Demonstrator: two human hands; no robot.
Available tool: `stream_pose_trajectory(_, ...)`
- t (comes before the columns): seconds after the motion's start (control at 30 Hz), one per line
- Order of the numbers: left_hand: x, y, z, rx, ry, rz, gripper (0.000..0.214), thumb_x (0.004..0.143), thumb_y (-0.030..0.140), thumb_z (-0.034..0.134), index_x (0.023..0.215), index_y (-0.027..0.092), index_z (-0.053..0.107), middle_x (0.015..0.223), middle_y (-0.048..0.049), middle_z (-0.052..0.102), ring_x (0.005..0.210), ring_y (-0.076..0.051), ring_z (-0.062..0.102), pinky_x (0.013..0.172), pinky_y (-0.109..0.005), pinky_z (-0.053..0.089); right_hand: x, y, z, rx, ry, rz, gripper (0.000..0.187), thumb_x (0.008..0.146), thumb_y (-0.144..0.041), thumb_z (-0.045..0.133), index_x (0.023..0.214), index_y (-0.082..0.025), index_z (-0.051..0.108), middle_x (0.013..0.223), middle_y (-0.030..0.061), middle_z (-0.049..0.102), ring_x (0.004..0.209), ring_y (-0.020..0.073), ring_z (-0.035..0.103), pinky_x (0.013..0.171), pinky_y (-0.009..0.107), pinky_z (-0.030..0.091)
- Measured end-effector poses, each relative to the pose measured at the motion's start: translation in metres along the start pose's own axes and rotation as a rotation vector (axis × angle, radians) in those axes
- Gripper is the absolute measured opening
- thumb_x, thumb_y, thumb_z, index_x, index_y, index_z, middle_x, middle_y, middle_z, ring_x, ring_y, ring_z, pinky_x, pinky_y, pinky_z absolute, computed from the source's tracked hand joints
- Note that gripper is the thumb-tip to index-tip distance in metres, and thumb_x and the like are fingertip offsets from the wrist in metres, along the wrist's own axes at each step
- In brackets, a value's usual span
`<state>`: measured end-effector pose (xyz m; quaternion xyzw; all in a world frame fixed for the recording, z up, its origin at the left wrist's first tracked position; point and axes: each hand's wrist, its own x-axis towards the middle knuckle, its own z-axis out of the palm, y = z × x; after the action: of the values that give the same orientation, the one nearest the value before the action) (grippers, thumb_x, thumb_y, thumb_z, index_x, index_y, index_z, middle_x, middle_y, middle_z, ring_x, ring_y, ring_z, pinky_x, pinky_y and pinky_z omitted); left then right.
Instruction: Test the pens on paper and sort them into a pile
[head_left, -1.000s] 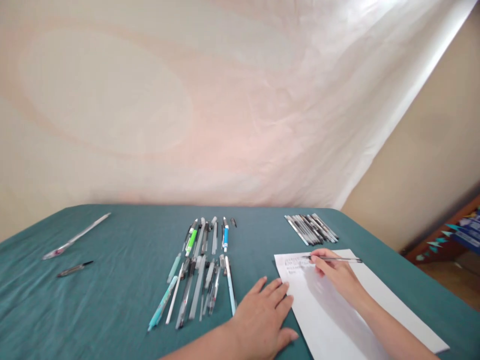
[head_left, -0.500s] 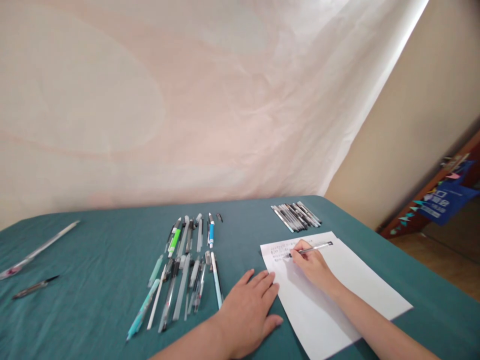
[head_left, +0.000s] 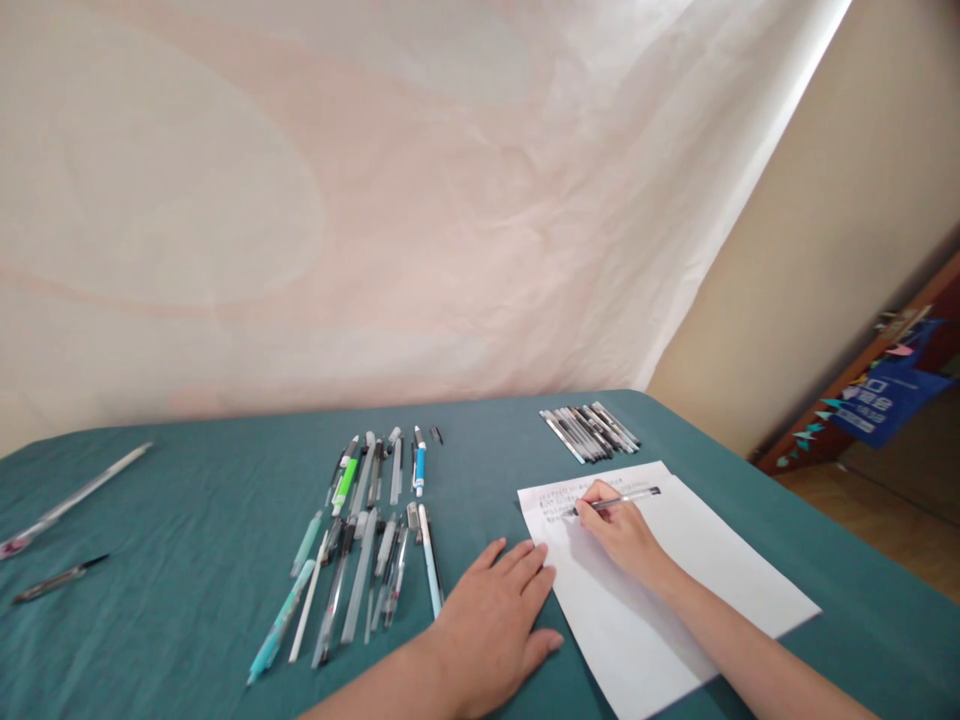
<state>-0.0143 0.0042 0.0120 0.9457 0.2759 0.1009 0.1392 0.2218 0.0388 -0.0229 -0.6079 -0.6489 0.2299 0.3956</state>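
Note:
My right hand (head_left: 619, 532) is closed around a clear pen (head_left: 626, 497), its tip on the upper left part of a white sheet of paper (head_left: 697, 570) where a few lines of small writing show. My left hand (head_left: 495, 625) lies flat with fingers spread on the teal tablecloth (head_left: 187, 560), its fingertips at the sheet's left edge. Several loose pens (head_left: 360, 535) lie in a group just left of that hand.
A tidy row of several dark pens (head_left: 590, 430) lies beyond the paper near the table's far edge. Two stray pens, a long pale one (head_left: 71, 498) and a short dark one (head_left: 56, 579), sit at the far left. A pale cloth backdrop (head_left: 375, 200) hangs behind; shelves with blue items (head_left: 870, 400) stand at right.
The view has swung to the right, so everything sits further left in frame. My right hand with the pen has shifted slightly along the written lines; my left hand stays flat.

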Motion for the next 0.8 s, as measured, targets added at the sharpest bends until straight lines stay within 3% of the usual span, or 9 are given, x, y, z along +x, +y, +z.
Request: stream_pose_trajectory(0.8,-0.0006,0.0023,-0.0018,0.001,0.003,-0.001,0.053,0.086,0.050,0.026,0.130,0.022,0.036,0.138,-0.0054,0.034,0.126,-0.021,0.029,0.104,-0.037,0.017,0.0004,0.0022,0.0004,-0.013,0.023,-0.004,0.018,0.080,-0.031,0.044,0.067,-0.019,0.046,0.056,-0.0044,0.046,0.052,0.0117,0.043,0.050,0.023,0.032)
